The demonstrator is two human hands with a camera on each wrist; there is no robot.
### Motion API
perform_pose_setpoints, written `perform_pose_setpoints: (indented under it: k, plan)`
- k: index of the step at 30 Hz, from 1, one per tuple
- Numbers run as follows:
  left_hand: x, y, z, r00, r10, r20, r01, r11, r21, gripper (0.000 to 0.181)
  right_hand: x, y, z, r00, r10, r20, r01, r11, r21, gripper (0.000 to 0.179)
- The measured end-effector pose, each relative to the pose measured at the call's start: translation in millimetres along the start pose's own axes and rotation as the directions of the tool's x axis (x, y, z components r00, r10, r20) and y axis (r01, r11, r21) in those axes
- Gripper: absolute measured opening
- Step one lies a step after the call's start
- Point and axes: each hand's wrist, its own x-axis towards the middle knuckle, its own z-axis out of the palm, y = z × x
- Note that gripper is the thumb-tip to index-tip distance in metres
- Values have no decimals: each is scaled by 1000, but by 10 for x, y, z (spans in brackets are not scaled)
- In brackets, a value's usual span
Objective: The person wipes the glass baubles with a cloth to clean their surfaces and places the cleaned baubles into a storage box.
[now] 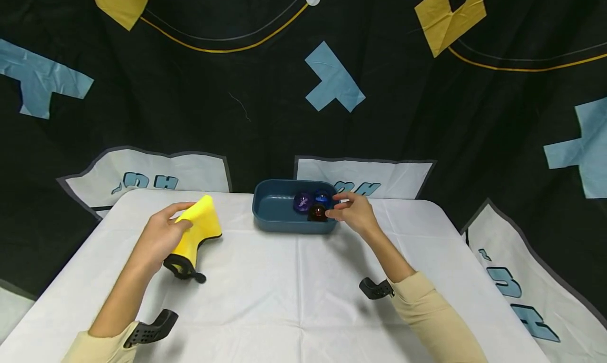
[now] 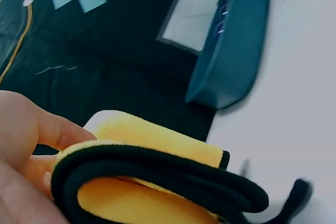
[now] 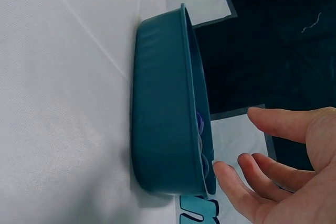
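My left hand [image 1: 163, 234] grips a folded yellow cloth [image 1: 201, 223] with black edging and a small black loop, held up over the left part of the table. In the left wrist view the cloth [image 2: 157, 135] shows its folded layers, with the thumb and fingers around one end. A dark blue-green tub [image 1: 270, 223] stands at the table's back. Inside its right half lie a purple ball [image 1: 302, 202], a blue ball [image 1: 322, 197] and a dark red-brown ball [image 1: 317, 213], all shiny. At the tub's right rim, my right hand [image 1: 355, 213] has its thumb and fingers spread, with nothing between them.
A white cloth covers the table [image 1: 265, 300]. Behind it hangs a black curtain [image 1: 213, 105] with blue and yellow patches. Each wrist carries a black camera mount, such as the left mount [image 1: 152, 329].
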Motion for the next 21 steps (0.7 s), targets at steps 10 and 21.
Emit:
perform_pose_setpoints:
  k: [10,21]
  plan:
    - [48,2,393,997,41,65,-46,996,80,55,-44,79,-29,1000,4,-15,-4,1000,-26,60]
    - [-60,-14,817,969,206,134,-231,950,208,49,-50,156,-25,999,33,-15,-33,999,-38,58]
